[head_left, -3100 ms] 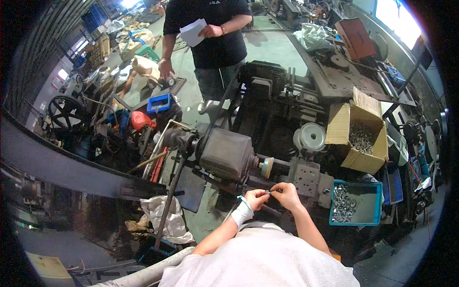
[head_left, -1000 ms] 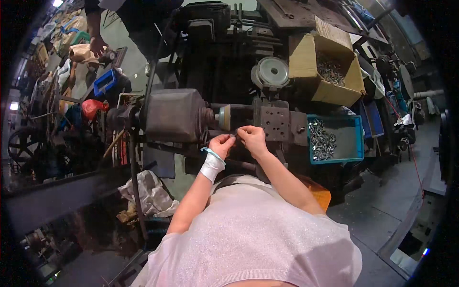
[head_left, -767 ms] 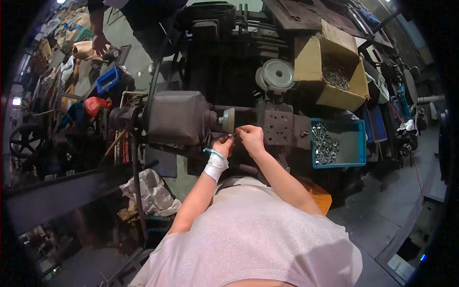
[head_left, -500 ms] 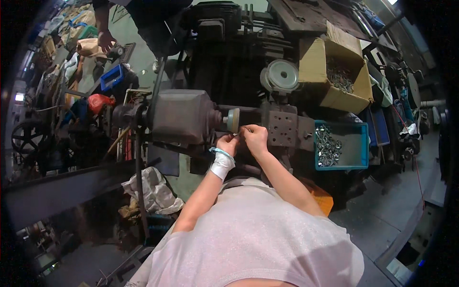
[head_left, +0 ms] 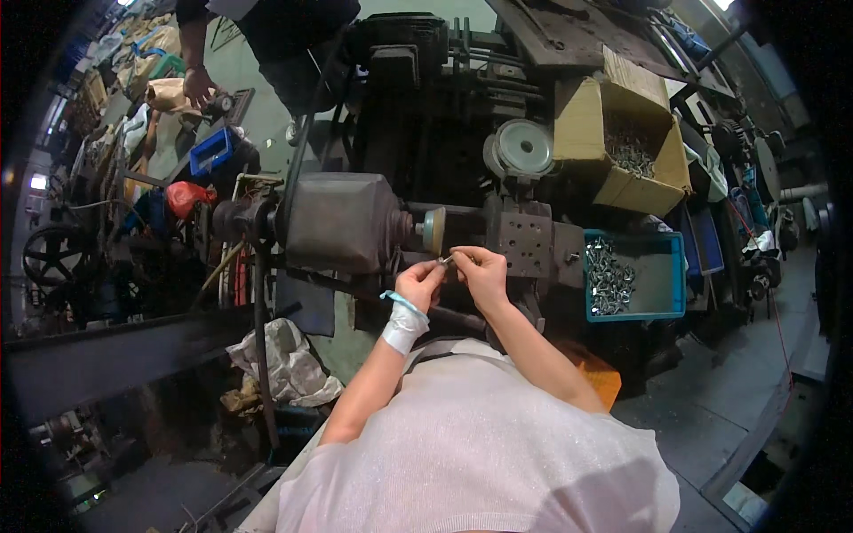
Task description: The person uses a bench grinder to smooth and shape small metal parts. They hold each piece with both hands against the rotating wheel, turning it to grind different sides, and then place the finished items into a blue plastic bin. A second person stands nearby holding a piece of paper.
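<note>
Both my hands meet in front of a dark lathe-like machine (head_left: 342, 222). Between their fingertips is a small metal part (head_left: 446, 261), mostly covered by the fingers. My left hand (head_left: 419, 282), with a white wrist wrap (head_left: 405, 325) below it, pinches one side. My right hand (head_left: 483, 275) is closed on the other side with thumb and forefinger. Just beyond the fingertips, apart from them, is a pale round wheel (head_left: 434, 230) on the machine's spindle. To the right of my right hand stands a dark block with holes (head_left: 524, 238).
A blue bin (head_left: 657, 313) with shiny metal parts sits on the right, behind it a cardboard box (head_left: 569, 124) of similar pieces. A round metal disc (head_left: 524, 147) tops the machine. Another person's hand (head_left: 197, 86) shows far left. A white sack (head_left: 289, 364) lies lower left.
Both hands have drawn back slightly toward me from the wheel, with the small metal part between them. The other person's hand at the far left has shifted slightly.
</note>
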`<state>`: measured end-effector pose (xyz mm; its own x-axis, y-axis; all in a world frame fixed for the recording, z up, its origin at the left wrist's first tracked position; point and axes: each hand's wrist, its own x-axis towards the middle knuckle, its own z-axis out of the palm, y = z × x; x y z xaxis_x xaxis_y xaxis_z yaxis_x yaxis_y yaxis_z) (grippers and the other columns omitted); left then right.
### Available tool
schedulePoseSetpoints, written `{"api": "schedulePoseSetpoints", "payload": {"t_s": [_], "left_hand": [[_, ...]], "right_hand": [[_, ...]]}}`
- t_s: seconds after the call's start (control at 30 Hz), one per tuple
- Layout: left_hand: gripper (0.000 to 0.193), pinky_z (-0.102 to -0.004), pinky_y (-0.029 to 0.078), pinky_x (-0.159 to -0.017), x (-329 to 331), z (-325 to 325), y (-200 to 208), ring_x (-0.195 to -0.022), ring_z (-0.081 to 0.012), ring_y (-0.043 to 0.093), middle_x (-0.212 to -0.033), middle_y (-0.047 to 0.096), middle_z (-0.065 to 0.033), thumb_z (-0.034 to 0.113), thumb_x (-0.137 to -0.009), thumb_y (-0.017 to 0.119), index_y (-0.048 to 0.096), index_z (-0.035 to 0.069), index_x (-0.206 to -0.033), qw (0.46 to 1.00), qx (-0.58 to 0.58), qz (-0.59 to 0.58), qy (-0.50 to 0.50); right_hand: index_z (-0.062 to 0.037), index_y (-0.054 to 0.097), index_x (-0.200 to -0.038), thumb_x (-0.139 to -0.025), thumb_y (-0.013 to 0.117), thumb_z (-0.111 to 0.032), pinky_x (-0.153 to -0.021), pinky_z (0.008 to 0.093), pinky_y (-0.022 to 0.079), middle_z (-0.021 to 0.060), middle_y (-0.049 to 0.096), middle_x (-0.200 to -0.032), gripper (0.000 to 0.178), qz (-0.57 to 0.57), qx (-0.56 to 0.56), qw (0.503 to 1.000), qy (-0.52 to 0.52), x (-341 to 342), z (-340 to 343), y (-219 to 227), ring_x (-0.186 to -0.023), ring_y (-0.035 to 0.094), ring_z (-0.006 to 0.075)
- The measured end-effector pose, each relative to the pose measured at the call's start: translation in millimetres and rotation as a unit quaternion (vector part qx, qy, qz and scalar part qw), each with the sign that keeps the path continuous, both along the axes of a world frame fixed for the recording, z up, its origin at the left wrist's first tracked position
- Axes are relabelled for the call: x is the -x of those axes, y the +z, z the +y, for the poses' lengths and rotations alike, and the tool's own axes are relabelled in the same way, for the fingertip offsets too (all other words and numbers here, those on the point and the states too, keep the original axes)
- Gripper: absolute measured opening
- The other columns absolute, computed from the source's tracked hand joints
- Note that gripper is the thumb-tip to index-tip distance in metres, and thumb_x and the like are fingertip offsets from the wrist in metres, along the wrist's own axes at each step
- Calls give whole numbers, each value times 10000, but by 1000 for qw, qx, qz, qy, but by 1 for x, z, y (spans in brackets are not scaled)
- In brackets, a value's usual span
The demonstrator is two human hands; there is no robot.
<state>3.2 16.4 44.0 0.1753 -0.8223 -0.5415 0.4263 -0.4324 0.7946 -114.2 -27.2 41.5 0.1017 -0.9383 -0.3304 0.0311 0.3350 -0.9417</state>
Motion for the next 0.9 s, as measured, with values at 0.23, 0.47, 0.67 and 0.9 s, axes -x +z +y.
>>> {"api": "schedulePoseSetpoints", "payload": {"t_s": [0.23, 0.47, 0.67, 0.9], "left_hand": [[231, -212, 297, -421, -22, 6, -15, -517, -73, 400, -697, 519, 14, 308, -832, 526, 541, 78, -833, 962, -44, 248, -103], [125, -201, 278, -390, -7, 0, -20, -433, -54, 368, -549, 441, 45, 196, -798, 579, 561, 75, -771, 998, -14, 12, -65], [117, -210, 294, -375, -3, -11, -31, -424, -63, 387, -551, 449, 42, 172, -758, 609, 571, 62, -740, 996, -48, -62, -53], [125, -212, 308, -381, 3, -16, -25, -433, -65, 424, -591, 535, 11, 156, -746, 607, 587, 33, -736, 995, -36, -88, -3]], "right_hand": [[11, 626, -866, -763, 578, -57, -457, 171, 351, 3, 553, -616, 132, 15, 159, 983, 89, 8, 3, 7, -516, 462, 41], [30, 626, -830, -743, 607, -109, -451, 192, 388, 29, 565, -590, 165, 24, -61, 997, 33, 2, -2, -5, -503, 503, 70], [18, 631, -828, -730, 605, -90, -387, 187, 356, 33, 577, -609, 149, 109, 26, 994, 14, -5, -12, -22, -460, 473, 58], [15, 635, -822, -738, 598, -86, -410, 198, 405, 43, 595, -641, 136, 127, 19, 992, 14, -13, -16, -14, -489, 507, 69]]}}
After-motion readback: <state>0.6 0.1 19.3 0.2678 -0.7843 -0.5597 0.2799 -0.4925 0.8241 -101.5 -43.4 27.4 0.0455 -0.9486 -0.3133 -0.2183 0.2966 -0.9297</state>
